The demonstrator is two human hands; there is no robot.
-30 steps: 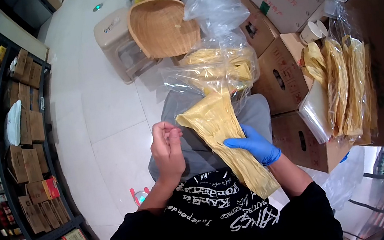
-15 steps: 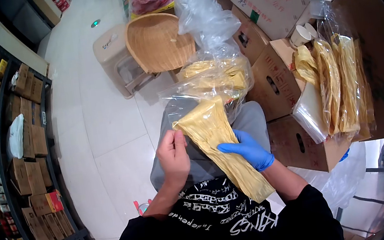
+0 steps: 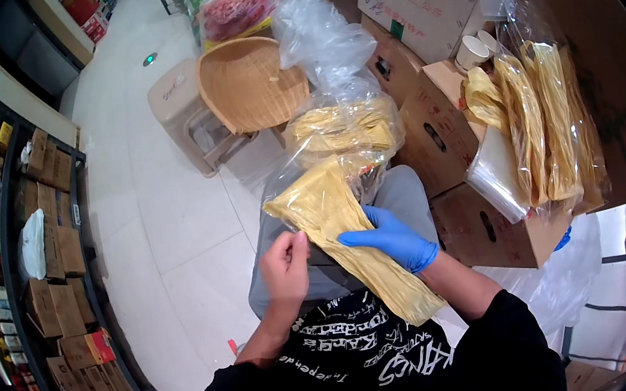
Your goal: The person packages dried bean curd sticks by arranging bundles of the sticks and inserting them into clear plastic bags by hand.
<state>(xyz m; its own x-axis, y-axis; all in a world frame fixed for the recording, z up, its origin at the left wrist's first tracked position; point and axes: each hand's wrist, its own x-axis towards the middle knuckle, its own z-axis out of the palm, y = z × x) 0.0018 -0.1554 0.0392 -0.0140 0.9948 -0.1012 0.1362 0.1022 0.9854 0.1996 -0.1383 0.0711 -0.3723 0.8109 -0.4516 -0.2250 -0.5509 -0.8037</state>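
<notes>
A long, flat bundle of yellow wrinkled sheets (image 3: 331, 213) in clear plastic lies slantwise over my lap. My right hand (image 3: 394, 238), in a blue glove, grips it around the middle, thumb on top. Bare and with curled fingers, my left hand (image 3: 285, 269) is just left of the bundle; whatever its fingers may pinch is too small to make out. Beyond my knees lies a clear bag of more yellow sheets (image 3: 344, 128). Several similar bagged bundles (image 3: 556, 120) stand at the right on an open carton.
A wicker basket (image 3: 251, 85) rests on a beige plastic stool (image 3: 179, 110). Crumpled clear bags (image 3: 319, 32) are beside it. Cardboard boxes (image 3: 439, 135) are stacked at the right, with paper cups (image 3: 472, 52) on top. Shelves with cartons (image 3: 57, 237) line the left.
My left hand has moved slightly down from the bundle's upper edge, and a gap now shows between them. The camera view has shifted a little. My right hand keeps its grip.
</notes>
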